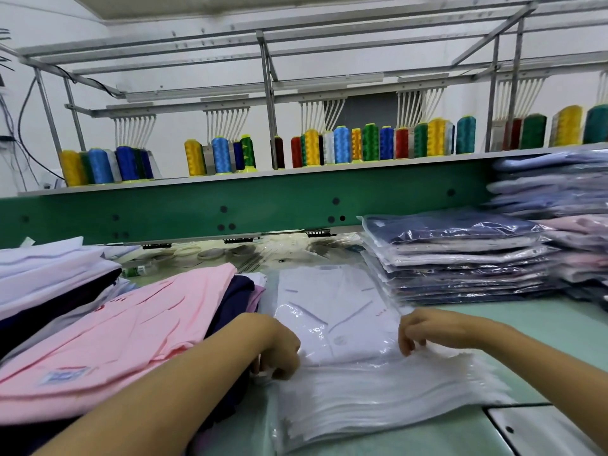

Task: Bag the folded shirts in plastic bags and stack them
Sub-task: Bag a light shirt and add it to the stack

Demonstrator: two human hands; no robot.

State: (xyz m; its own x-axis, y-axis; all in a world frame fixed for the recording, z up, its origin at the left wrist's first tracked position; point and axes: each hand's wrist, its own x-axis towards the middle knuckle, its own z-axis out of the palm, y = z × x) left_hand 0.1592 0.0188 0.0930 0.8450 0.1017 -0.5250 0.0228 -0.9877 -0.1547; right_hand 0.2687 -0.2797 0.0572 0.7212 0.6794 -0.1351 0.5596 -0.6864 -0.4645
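Note:
A folded white shirt lies inside a clear plastic bag in the middle of the table. It rests on a pile of empty plastic bags. My left hand pinches the bag's near left edge. My right hand pinches its near right edge. A folded pink shirt tops the pile of unbagged shirts at the left. Stacked bagged shirts stand at the right.
A taller stack of bagged shirts rises at the far right. White and dark folded shirts lie at the far left. A green machine beam with thread cones on top spans the back. Pale green table surface shows at the right.

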